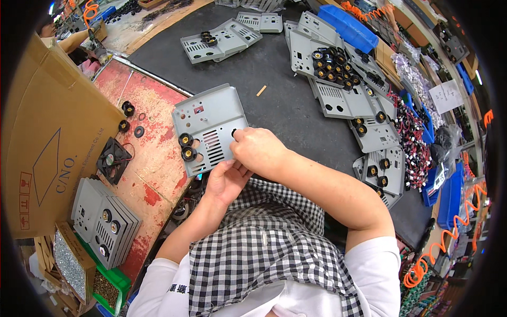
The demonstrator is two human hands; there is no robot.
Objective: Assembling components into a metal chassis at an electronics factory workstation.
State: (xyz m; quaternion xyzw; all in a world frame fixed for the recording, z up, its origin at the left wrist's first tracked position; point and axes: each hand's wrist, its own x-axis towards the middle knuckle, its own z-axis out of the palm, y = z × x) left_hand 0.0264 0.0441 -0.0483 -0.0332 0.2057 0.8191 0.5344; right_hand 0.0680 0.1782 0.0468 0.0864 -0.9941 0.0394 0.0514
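Note:
In front of me lies a grey sheet-metal panel (206, 113) with slots and round holes. Two black round fittings with brass centres (187, 147) sit near its left edge. My right hand (259, 150) is closed in a pinch at the panel's right edge, with a small black round fitting (234, 132) at its fingertips. Just below, my left hand (227, 182) has its palm turned up and fingers curled at the panel's lower right corner. Its fingertips are partly hidden by the right hand, and what they hold cannot be made out.
A stack of grey panels (97, 211) stands at left, beside a black fan (113, 161) and a cardboard box (58, 137). Loose black rings (139, 131) lie nearby. More panels (343, 100) with fittings, wire bundles (414, 142) and blue bins (348, 26) line the right side.

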